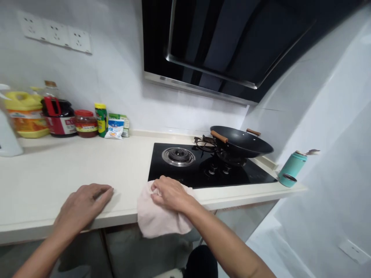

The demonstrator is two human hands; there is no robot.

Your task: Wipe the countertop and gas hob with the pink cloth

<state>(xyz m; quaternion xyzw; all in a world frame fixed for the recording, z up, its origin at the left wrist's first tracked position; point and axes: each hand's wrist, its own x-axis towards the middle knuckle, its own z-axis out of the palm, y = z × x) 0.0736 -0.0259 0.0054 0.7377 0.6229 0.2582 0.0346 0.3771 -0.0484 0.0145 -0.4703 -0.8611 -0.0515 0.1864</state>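
My right hand [169,193] is closed on a pale pink cloth [159,222] at the counter's front edge. Part of the cloth lies along the front of the black gas hob [179,177], and the rest hangs down over the edge. My left hand [82,202] rests on the white countertop [69,166] to the left, holding nothing, its thumb apart from the fingers. Just beyond my right hand is the hob's left burner [179,156], with no pan or grate over it.
A black wok [242,141] with wooden handles sits on the hob's right side, beside a loose pan support [205,144]. A teal flask [292,168] stands at the right corner. Along the back left are an oil jug [26,116], a red-lidded jar [86,124] and seasonings. A range hood [203,73] hangs above.
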